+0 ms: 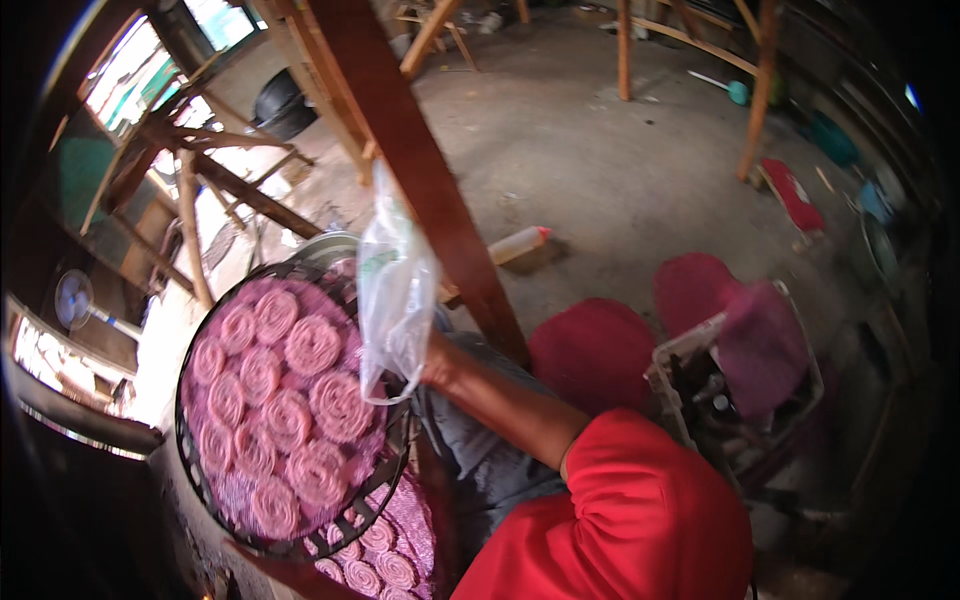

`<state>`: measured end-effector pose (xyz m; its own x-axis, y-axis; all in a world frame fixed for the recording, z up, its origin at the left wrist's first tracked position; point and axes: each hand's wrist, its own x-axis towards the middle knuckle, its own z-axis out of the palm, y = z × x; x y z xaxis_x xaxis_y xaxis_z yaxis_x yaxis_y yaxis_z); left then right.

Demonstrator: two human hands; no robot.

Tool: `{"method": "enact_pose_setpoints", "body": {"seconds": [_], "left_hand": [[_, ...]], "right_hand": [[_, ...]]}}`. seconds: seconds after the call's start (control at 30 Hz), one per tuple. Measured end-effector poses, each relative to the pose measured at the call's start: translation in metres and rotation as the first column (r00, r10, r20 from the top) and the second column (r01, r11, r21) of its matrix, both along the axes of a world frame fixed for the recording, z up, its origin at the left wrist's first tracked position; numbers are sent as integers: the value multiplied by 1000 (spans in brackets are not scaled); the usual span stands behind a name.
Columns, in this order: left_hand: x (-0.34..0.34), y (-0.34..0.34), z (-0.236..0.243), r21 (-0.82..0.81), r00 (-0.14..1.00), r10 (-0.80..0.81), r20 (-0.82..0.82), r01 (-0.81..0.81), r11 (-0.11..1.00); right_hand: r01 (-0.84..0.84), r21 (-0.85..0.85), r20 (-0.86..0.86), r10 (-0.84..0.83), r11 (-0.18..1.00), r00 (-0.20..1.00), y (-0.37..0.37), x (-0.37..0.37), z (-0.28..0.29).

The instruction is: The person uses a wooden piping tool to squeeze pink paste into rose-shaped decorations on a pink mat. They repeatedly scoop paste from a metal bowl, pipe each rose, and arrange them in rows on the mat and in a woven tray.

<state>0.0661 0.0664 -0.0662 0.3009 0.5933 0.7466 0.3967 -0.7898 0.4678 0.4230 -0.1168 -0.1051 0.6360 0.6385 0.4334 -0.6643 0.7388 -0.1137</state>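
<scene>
A clear plastic bag (392,290) covers my right hand, whose wrist (436,362) meets the bag's edge. The fingers are hidden, so I cannot tell whether they grip it. Left of the bag is a round tray (190,440) with a dark rim, lined with shiny purple sheet. Several pink coiled noodle rounds (288,420) lie spread over it. Beneath its near edge shows a second purple-lined surface (415,510) with more pink coils (396,570). A shaded, reddish-brown part of my left arm (285,572) shows under the tray's near rim; its fingers are hidden.
A wooden post (420,160) rises close beside the bag. On the concrete floor lies a bottle (518,245) with an orange cap. Right of me are dark red round seats (590,350) and a crate (672,385) of odds and ends. A fan (73,300) stands far left.
</scene>
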Motion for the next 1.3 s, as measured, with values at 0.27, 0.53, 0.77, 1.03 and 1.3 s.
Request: {"method": "enact_pose_setpoints", "body": {"seconds": [0.27, 0.53, 0.77, 1.03, 1.3], "left_hand": [[-48, -75, 12, -151, 941, 12, 339, 42, 988], [-120, -138, 15, -343, 853, 194, 484, -19, 939], [-114, -123, 21, -595, 334, 492, 804, 436, 676], [-111, -126, 30, -521, 363, 376, 852, 530, 669], [-113, -129, 25, -481, 320, 359, 877, 572, 664]], "right_hand": [[-153, -569, 61, 227, 808, 972, -21, -81, -7], [746, -394, 902, 68, 537, 427, -19, -87, 35], [888, 25, 922, 334, 459, -198, 65, -78, 38], [826, -157, 896, 429, 541, -111, 101, -77, 32], [805, -323, 821, 571, 498, -24, 118, -83, 28]]}}
